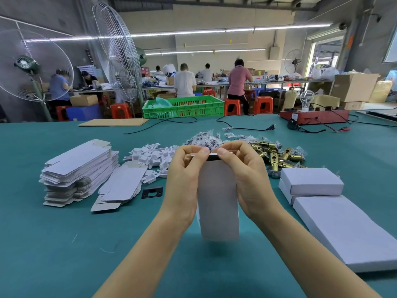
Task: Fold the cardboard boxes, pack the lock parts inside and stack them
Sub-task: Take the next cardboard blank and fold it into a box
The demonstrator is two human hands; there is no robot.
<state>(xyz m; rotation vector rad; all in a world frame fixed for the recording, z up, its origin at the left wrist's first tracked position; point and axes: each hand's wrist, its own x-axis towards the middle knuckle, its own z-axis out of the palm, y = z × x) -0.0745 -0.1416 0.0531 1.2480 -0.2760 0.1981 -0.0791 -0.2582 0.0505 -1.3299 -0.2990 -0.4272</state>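
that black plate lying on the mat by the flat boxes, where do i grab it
Probably by its two long edges, coming straight down from above. The black plate lies flat on the green mat, so there is no raised part to hold. Its near side is open; loose flat box blanks crowd its left.

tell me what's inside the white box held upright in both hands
Cannot tell: the upright white cardboard box shows only its outer face, and both hands, left and right, cover its top opening.

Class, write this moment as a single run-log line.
step: closing box top | left hand: pinches flap | right hand: pinches flap | white box: upright | finished boxes: at right
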